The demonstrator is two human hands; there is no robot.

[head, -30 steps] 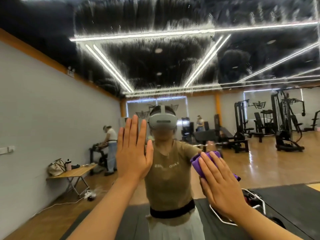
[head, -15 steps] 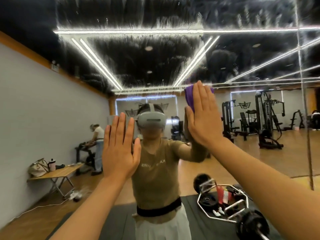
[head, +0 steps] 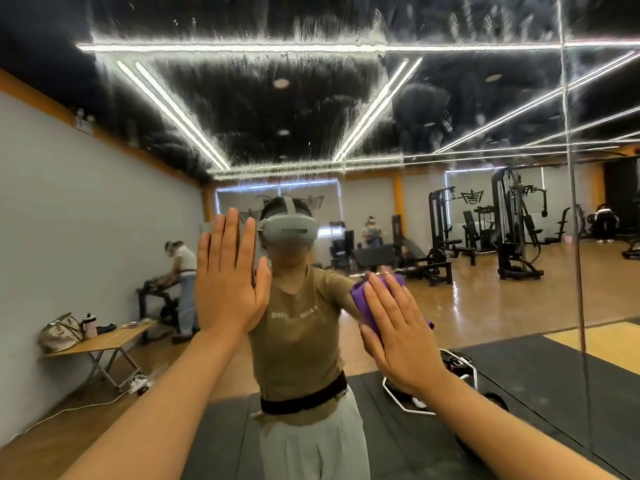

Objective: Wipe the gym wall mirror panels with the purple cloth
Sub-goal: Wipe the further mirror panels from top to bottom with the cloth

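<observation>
Both forearms reach forward from the lower edge of the view to the mirror panel [head: 311, 98], which stands upright directly ahead. The right hand [head: 398, 337] lies flat with fingers straight and slightly spread, palm pressing the purple cloth [head: 363, 303] against the glass; it does not curl round the cloth but pins it. The cloth is bunched under the fingers, showing past the fingertips and along the thumb side, its longer run slanting up toward the left. It sits in the lower right part of this panel, well short of the vertical seam [head: 575, 237] that marks the panel's right edge. The left hand [head: 228, 282] is likewise fully open, fingers straight and close together, palm apparently flat on the glass and holding nothing; it stands higher than the right hand, apart from the cloth. The right hand is therefore the working hand. Judgement: streaks cover the upper part of the panel, so unwiped glass lies above the cloth.
</observation>
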